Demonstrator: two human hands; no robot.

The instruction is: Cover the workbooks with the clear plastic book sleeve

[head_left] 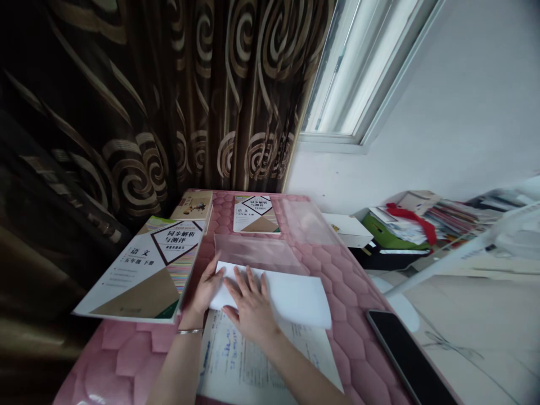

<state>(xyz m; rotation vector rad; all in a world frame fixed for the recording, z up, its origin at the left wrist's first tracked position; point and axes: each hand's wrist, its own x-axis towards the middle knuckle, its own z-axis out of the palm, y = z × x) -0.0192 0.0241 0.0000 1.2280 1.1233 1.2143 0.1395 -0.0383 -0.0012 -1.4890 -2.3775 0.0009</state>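
Note:
An open book lies before me, its lower page (pixel 270 360) covered in print and blue handwriting. Its blank white leaf (pixel 295 295) is raised and curves at the right side. My right hand (pixel 253 308) rests on this leaf with spread fingers. At the book's left edge, my left hand (pixel 207 288) pinches the white leaf, thumb on top; its other fingers are partly hidden. A silvery bracelet (pixel 189 331) circles the left wrist. Beyond the leaf, a clear plastic sheet (pixel 257 247) sticks out from under the book.
Chinese workbooks (pixel 143 275) are piled at left, with a smaller one (pixel 256 214) at the back. Another clear sheet (pixel 307 222) lies behind right. A phone (pixel 409 354) sits along the pink table's (pixel 126 360) right edge. Curtains (pixel 236 101) hang behind; papers (pixel 396 225) are heaped beyond the table.

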